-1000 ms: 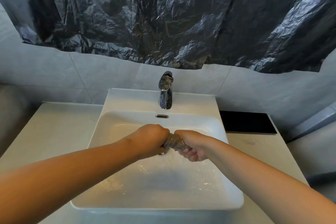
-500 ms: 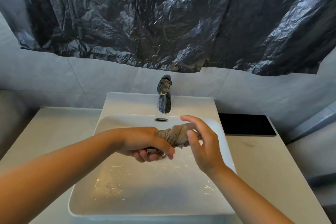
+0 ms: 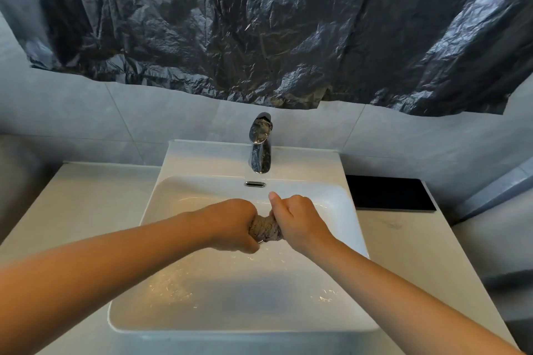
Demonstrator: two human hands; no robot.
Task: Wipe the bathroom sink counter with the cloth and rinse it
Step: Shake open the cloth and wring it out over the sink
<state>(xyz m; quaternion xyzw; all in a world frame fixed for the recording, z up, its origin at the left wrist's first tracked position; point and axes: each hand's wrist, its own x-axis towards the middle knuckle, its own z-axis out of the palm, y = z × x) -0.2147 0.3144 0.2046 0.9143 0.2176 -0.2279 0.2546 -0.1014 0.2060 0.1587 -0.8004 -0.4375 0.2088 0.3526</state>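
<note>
A wet grey cloth (image 3: 264,230), twisted into a tight roll, is held over the white sink basin (image 3: 184,314). My left hand (image 3: 233,225) grips its left end and my right hand (image 3: 297,222) grips its right end, thumb pointing up. Only a short stretch of cloth shows between the two fists. Water drops and streaks lie on the basin floor below. The chrome tap (image 3: 260,143) stands behind the hands, and no water is seen running from it.
A pale counter (image 3: 75,204) runs on both sides of the basin. A flat black slab (image 3: 389,193) lies on the counter at the back right. Crumpled black plastic sheeting (image 3: 259,23) covers the wall above the tap.
Half a second ago my right hand was off the cloth with fingers spread. It has closed on the right end again, and both fists are pressed together over the basin.
</note>
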